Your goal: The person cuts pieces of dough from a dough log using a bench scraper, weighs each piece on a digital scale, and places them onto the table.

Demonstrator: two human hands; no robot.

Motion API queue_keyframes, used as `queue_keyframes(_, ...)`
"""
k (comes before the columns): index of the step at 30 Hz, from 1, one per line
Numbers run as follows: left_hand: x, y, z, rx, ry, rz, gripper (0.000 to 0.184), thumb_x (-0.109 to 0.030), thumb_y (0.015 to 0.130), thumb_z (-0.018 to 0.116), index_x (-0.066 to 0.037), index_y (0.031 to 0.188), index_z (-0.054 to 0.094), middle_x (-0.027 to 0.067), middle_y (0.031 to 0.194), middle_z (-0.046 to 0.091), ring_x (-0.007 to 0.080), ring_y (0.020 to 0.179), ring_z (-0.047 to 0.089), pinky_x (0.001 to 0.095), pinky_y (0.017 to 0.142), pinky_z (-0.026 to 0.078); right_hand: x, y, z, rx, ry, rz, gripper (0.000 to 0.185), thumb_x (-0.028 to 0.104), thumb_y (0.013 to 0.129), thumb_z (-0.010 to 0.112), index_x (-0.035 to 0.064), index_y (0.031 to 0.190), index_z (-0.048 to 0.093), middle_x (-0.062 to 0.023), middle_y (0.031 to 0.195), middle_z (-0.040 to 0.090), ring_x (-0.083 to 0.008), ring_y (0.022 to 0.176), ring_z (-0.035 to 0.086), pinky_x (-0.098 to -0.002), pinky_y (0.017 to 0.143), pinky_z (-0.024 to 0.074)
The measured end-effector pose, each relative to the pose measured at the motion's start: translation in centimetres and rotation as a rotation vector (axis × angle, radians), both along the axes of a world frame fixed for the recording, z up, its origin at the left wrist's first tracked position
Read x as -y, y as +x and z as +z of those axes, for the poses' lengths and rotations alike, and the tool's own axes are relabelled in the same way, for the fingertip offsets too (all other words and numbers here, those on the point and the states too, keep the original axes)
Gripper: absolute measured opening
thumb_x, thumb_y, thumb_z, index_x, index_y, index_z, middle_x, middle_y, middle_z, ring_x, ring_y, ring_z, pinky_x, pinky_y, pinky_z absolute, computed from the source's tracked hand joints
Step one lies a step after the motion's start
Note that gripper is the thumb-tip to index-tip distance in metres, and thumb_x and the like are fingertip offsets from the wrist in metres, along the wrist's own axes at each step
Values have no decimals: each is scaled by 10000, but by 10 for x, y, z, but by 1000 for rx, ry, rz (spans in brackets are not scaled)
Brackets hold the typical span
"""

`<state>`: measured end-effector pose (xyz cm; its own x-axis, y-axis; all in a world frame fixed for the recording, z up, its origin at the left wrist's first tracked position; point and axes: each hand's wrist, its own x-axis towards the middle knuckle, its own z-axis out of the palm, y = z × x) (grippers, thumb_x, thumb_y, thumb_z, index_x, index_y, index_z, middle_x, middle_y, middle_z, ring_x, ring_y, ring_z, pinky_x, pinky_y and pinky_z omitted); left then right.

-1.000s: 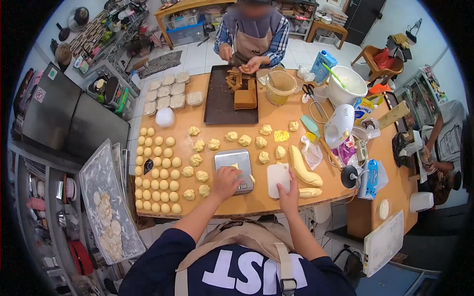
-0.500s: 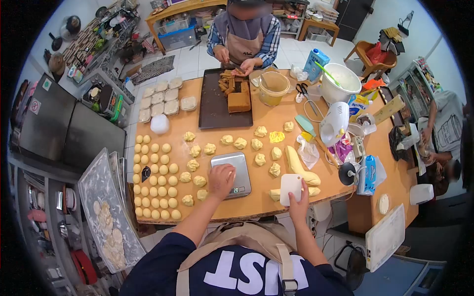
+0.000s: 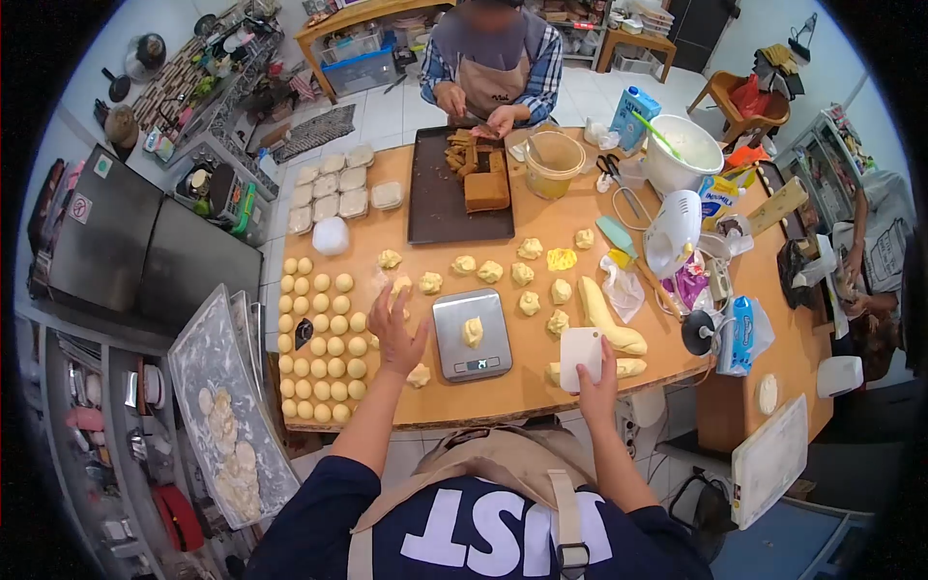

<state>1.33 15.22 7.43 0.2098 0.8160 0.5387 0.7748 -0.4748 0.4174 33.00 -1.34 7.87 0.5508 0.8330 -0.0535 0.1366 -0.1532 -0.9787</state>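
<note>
My left hand [image 3: 394, 333] is open with fingers spread, over several rough dough pieces to the left of the kitchen scale. One dough lump [image 3: 472, 333] rests on the scale's silver plate [image 3: 451, 314]; the digits on its display are too small to read surely. In my right hand [image 3: 597, 389] is a white dough scraper [image 3: 581, 355], held upright near the front table edge. Behind the scraper lies a strip of yellow dough [image 3: 630, 367], partly covered by it. A thicker dough roll [image 3: 609, 324] sits just beyond. Rows of smooth dough balls [image 3: 319, 367] fill the table's left end.
Across the table a person [image 3: 493, 72] works over a dark tray [image 3: 435, 208] of brown cake. Lidded tubs [image 3: 329, 203] stand at the back left. A hand mixer [image 3: 674, 232], a white bucket [image 3: 684, 159] and a spatula [image 3: 616, 234] crowd the right side.
My left hand has left the scale and moved left, fingers now spread; a dough lump shows on the plate. My right hand still holds the scraper. The view has shifted slightly.
</note>
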Motion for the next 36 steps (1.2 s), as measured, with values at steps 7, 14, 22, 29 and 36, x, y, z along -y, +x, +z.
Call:
queue_keyframes(7, 3, -11, 1, 26, 18, 46, 706, -266, 785, 692, -133, 1406, 382, 169, 1455, 327, 350, 1330, 300, 501, 1064, 193, -2, -13, 23, -172, -59, -22, 647, -52, 837, 548, 65, 1438, 338, -183, 1343, 500, -266, 1181, 535, -363, 944, 475)
queue_keyframes(14, 10, 2, -3, -39, -27, -53, 684, -259, 786, 696, -124, 1392, 408, 148, 1416, 376, 345, 1317, 324, 495, 1059, 222, 8, -1, -8, 44, 38, -3, 661, -62, 838, 549, 87, 1444, 331, -179, 1316, 506, -239, 1096, 578, -307, 764, 552)
queue_keyframes(22, 14, 34, -21, -300, -370, -422, 417, -278, 765, 726, -189, 1160, 623, 75, 1348, 473, 301, 1313, 366, 489, 1052, 269, 19, 11, -26, 185, 102, -20, 669, -68, 853, 541, 121, 1455, 321, -165, 1263, 523, -204, 997, 618, -274, 639, 557)
queue_keyframes(29, -5, 55, -19, -407, -520, -303, 380, -292, 747, 746, -161, 1089, 645, 80, 1334, 488, 281, 1337, 335, 482, 1051, 257, 29, 10, -9, -10, -3, -73, 674, -68, 837, 556, 93, 1451, 332, -180, 1295, 515, -240, 1113, 569, -332, 866, 505)
queue_keyframes(36, -32, 59, -11, 349, -422, -115, 636, -297, 717, 798, -132, 1229, 459, 173, 1398, 358, 317, 1319, 331, 502, 1068, 254, 30, 12, -7, 32, 12, -104, 665, -62, 836, 565, 91, 1445, 347, -177, 1293, 518, -242, 1136, 556, -350, 916, 480)
